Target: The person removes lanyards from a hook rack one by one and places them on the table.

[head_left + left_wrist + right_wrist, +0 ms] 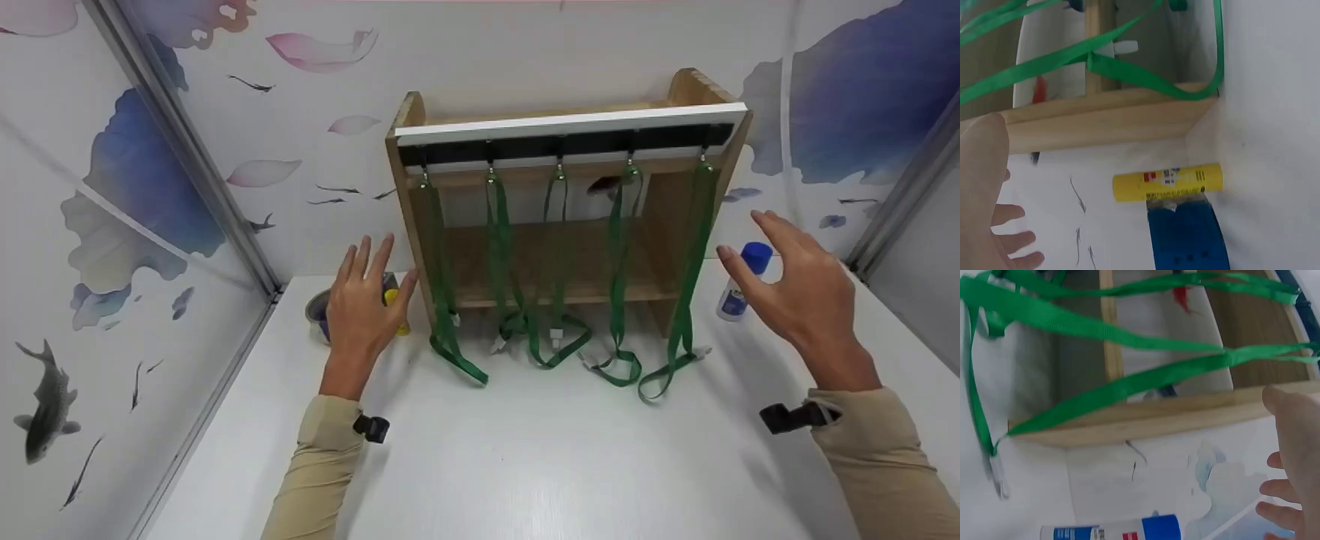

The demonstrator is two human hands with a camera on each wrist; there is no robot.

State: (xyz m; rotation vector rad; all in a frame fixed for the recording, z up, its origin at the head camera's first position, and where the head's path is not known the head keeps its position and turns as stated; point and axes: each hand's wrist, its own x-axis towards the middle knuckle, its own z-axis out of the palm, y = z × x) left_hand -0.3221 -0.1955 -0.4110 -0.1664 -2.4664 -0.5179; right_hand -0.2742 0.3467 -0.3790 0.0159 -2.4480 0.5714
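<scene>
A wooden shelf (660,225) stands at the back of the white table, with a black hook strip (525,148) along its top front. Several green lanyards (617,285) hang from the hooks, their lower ends lying on the tabletop. My left hand (365,304) is raised left of the shelf with fingers spread, holding nothing. On the other side, my right hand (806,289) hovers with fingers extended and thumb apart, also holding nothing. In the wrist views the left hand (985,191) and right hand (1297,455) are each near a side panel of the shelf.
Behind my right hand stands a white bottle with a blue cap (756,257). Left of the shelf are a yellow glue stick (1168,183) and a blue object (1188,236) with a metal-coloured edge, probably a roll of tape. Patterned walls enclose the table (510,465).
</scene>
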